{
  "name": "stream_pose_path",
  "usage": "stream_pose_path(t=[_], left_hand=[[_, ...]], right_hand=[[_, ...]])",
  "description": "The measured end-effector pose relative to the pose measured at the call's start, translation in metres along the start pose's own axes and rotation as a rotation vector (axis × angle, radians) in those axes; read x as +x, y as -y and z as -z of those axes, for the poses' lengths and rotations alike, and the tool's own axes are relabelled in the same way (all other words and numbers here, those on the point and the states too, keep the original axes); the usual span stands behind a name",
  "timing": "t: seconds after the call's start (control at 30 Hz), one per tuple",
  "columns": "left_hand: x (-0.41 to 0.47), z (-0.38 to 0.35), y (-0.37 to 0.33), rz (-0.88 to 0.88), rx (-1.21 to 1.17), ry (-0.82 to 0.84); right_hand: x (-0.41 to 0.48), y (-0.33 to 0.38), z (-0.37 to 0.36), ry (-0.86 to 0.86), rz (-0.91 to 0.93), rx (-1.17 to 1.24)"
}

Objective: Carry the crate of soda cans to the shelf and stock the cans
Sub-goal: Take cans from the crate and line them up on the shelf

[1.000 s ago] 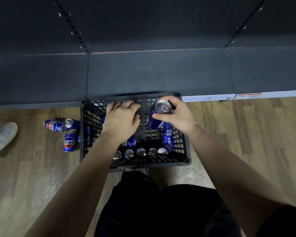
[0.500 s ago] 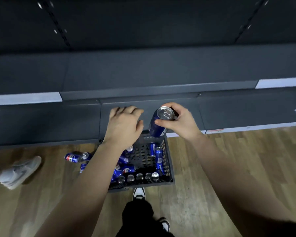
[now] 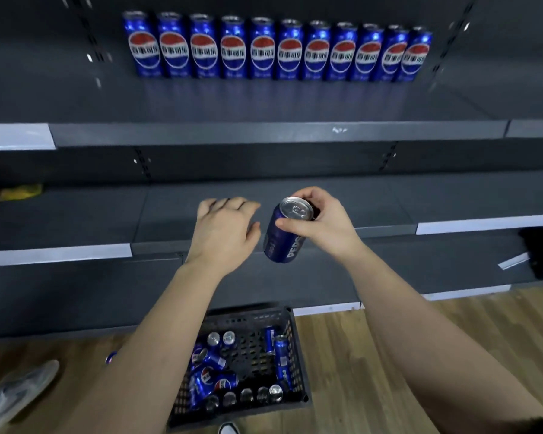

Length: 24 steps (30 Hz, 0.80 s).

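The right hand (image 3: 318,222) grips a soda can (image 3: 284,233) above the crate (image 3: 295,355), raised toward the shelf (image 3: 264,133) for stocking; the left hand (image 3: 223,233) hovers beside it, fingers relaxed, holding nothing.

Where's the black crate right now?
The black crate sits on the wooden floor at the bottom middle of the head view, just in front of the lowest shelf.
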<state>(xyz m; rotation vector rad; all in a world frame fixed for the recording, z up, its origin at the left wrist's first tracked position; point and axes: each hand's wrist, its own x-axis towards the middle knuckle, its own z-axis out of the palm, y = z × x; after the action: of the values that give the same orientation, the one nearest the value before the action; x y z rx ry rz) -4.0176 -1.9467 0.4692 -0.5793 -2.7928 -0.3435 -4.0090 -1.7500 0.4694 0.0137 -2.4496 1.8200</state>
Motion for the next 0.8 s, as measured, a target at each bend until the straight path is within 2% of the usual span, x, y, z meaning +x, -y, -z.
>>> stream_pose_path(t=[0.33,0.57,0.8], left_hand=[[0.043,0.059,0.071,0.018,0.039,-0.147],[0.070,0.090,0.148,0.045,0.100,-0.166],[0.084,0.098,0.211,0.133,0.100,-0.165]], right_hand=[[0.062,0.096,-0.029,0.009,0.185,0.014],[0.119,0.150,-0.067,-0.023,0.267,0.020],[0.162,0.171,-0.107,-0.024,0.291,0.000]])
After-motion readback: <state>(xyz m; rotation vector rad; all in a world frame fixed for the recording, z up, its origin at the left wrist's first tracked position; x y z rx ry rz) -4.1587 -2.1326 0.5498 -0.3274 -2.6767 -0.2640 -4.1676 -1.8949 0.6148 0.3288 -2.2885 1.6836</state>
